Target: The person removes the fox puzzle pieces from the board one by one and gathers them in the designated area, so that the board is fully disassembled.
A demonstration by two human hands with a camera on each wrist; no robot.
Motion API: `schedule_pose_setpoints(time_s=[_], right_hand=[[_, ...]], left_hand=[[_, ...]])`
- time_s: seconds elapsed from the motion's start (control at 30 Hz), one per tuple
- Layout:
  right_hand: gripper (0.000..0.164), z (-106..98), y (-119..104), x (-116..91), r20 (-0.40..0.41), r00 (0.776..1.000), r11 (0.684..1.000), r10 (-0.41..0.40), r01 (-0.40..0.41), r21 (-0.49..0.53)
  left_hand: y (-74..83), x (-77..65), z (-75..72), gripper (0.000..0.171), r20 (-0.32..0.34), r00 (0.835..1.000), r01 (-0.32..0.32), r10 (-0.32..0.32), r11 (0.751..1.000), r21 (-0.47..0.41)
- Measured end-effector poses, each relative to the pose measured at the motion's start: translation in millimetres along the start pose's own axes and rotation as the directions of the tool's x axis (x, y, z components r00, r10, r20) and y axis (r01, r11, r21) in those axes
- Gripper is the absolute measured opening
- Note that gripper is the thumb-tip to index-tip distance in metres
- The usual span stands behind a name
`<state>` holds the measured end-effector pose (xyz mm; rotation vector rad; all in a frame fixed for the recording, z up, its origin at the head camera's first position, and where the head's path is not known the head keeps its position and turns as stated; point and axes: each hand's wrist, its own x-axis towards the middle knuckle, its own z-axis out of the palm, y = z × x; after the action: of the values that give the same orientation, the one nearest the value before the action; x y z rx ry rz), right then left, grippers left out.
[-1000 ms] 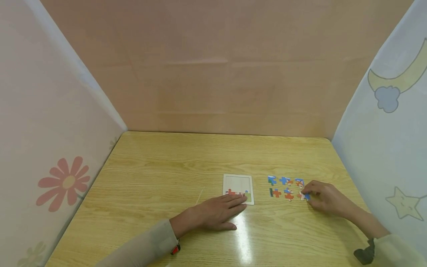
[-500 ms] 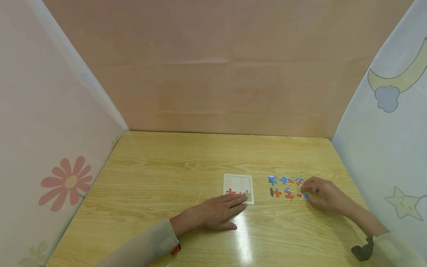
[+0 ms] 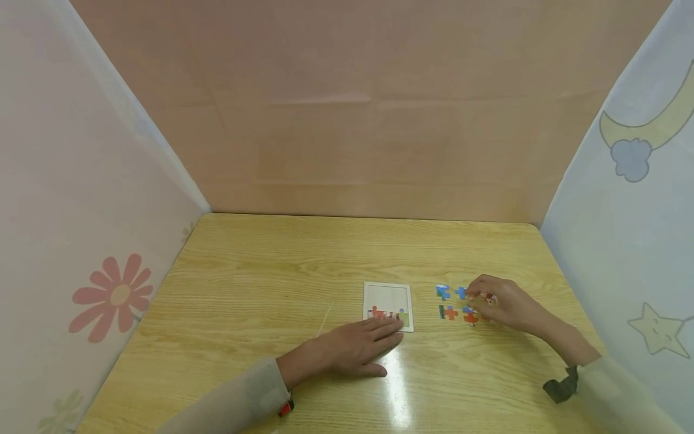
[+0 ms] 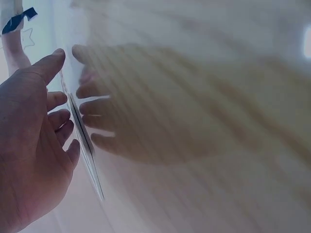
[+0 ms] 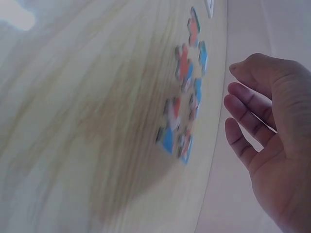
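Note:
My left hand lies with straight fingers over the near edge of a pale puzzle board. Red and green jigsaw pieces fill the near part of that board, partly under the fingers. To the right, my right hand hovers over loose jigsaw pieces with blue and orange fox pictures. In the right wrist view its fingers are loosely bent with nothing between them, apart from the pieces. A blue-green corner piece and a red piece stay uncovered; others are partly hidden by the hand.
The wooden table is bounded by a tan back wall and printed cloth sides, a flower on the left, a moon and star on the right. Light glares on the table near the left hand.
My right hand has moved left and slightly away from me, from the rightmost loose pieces to above the middle ones. The left hand has stayed in place on the board.

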<state>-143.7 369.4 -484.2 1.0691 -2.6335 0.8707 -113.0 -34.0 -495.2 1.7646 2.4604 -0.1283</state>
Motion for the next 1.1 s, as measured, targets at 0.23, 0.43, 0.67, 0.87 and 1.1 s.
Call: schedule_pose_setpoints(time_s=[0.23,0.43,0.67,0.87,1.1], right_hand=[[0.026,9.4,-10.0,28.2,0.067,0.997,0.999,0.029,-0.031,0.039],[0.027,18.5,-17.9,51.4,0.120,0.993,0.997,0.009,-0.018,0.077],[0.027,34.9,-19.7,74.9,0.190,0.982,0.994,-0.005,-0.016,0.107],[0.027,47.5,-23.2,94.3,0.234,0.972,0.983,-0.012,-0.031,0.181],[0.023,60.4,-31.7,114.8,0.287,0.958,0.980,-0.020,-0.038,0.196]], left_hand=[[8.6,1.7,0.4,0.077,-0.001,0.999,0.040,-0.040,0.999,0.014],[14.7,2.6,0.6,0.082,0.013,0.999,0.051,-0.051,0.998,0.034],[20.3,2.7,0.6,0.083,0.001,0.998,0.059,-0.059,0.996,0.061],[22.5,4.2,0.9,0.084,-0.012,0.998,0.063,-0.062,0.995,0.083],[23.6,5.7,0.5,0.085,-0.009,0.997,0.077,-0.076,0.994,0.077]])
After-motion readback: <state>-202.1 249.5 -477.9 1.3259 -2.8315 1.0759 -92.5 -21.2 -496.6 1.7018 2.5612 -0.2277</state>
